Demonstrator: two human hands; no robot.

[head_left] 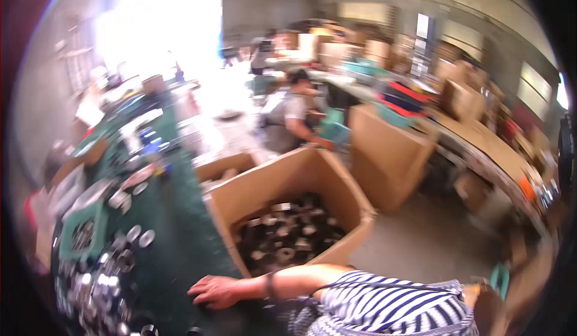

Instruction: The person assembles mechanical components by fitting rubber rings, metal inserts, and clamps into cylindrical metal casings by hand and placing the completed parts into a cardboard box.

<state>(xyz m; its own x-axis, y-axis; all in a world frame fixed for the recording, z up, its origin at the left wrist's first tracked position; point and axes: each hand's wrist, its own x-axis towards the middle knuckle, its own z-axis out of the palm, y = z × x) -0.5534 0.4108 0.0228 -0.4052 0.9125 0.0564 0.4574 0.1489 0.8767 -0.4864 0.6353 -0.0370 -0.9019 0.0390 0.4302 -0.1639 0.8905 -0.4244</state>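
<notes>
My right hand [215, 291] rests palm down on the dark green tabletop [186, 234], near its right edge. Its fingers are loosely spread, and nothing shows in them. The bare forearm, with a dark band at the wrist, comes from a blue-and-white striped sleeve at the lower right. No part of my left hand shows. Shiny round metal parts [99, 291] are heaped on the table left of the right hand. Just beyond my forearm stands an open cardboard box [354, 201] holding many dark and metallic parts [285, 237].
A green basket [99, 231] of small parts sits on the table's left side. Past the box, a co-worker [294, 114] bends by a blue-green tub [333, 133]. A tall carton [387, 162] stands to the right. Another long bench [481, 138] carries boxes. Motion blurs the picture.
</notes>
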